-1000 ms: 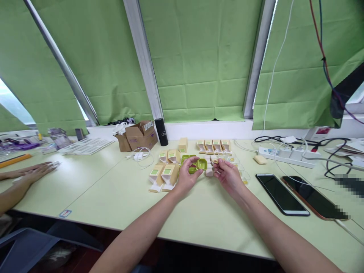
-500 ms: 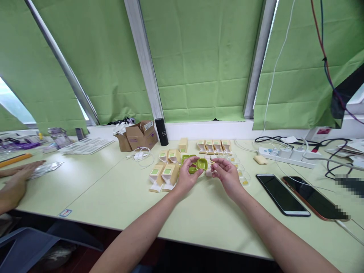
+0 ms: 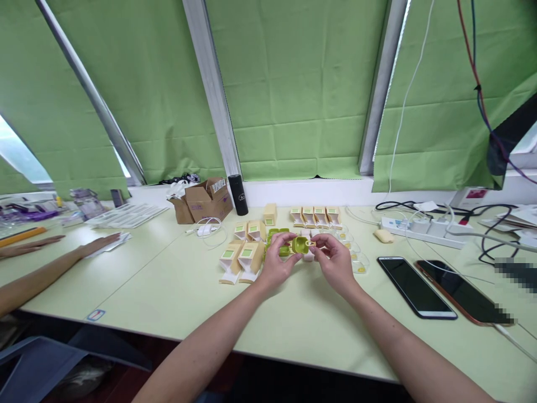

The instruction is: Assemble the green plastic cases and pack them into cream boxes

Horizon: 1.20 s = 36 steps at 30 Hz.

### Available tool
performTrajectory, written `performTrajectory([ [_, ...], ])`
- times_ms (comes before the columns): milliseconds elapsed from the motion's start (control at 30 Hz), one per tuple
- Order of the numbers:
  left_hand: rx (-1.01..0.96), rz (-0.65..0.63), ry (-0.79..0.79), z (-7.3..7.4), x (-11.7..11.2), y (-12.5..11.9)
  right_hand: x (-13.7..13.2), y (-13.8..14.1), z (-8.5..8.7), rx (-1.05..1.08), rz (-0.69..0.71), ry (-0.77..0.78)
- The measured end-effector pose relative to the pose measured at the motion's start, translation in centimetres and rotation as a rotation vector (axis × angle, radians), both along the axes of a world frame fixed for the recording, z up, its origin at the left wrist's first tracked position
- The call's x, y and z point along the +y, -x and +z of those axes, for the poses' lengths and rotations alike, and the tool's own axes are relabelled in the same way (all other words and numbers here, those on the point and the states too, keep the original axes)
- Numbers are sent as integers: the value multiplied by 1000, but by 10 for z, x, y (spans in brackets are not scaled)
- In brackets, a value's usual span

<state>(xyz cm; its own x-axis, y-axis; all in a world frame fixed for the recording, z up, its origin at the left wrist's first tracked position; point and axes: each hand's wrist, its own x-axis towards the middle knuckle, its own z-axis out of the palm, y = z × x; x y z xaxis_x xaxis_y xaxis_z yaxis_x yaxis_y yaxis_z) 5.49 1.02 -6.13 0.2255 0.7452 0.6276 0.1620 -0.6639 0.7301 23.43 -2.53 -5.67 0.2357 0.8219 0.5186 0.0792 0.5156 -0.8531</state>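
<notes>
My left hand [image 3: 277,260] is closed around a small green case [image 3: 299,244], held just above the pale green table [image 3: 168,285]. Close against it on the right, my right hand [image 3: 335,260] pinches a tiny pale piece [image 3: 311,243] that touches the case's edge. More green cases [image 3: 277,232] lie just behind my left hand. Beige cartons with green labels [image 3: 241,258] stand to the left of my hands, and a row of the same cartons [image 3: 315,216] stands behind them.
Two phones [image 3: 415,286] lie face up at the right, with a power strip and cables [image 3: 423,226] behind them. A brown cardboard box [image 3: 206,200] and a black cylinder [image 3: 237,194] stand at the back. Another person's arm [image 3: 46,271] rests on the table at the left.
My right hand has moved left and brought its small piece against the green case. At the left, the other person's hand has slid further right across the table.
</notes>
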Motion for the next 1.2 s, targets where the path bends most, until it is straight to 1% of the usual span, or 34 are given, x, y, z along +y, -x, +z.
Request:
performTrajectory([
  [233, 49, -4, -77, 5, -8, -1, -6, 0, 1, -178, -71, -135],
  [333, 65, 3, -113, 5, -9, -1, -7, 0, 1, -300, -121, -241],
  [467, 80, 10, -159, 5, -10, -1, -5, -3, 0, -480, -235, -416],
  [533, 86, 11, -174, 6, -11, -1, -4, -5, -2, -567, -288, -477],
  [633, 86, 3, -188, 6, -11, -1, -3, -7, -4, -688, -329, -537],
  [800, 91, -11, -214, 4, -11, -1, -3, -8, -4, -767, -353, -569],
  [1200, 100, -14, -205, 3, -10, -1, -1, -9, -7, -805, -343, -559],
])
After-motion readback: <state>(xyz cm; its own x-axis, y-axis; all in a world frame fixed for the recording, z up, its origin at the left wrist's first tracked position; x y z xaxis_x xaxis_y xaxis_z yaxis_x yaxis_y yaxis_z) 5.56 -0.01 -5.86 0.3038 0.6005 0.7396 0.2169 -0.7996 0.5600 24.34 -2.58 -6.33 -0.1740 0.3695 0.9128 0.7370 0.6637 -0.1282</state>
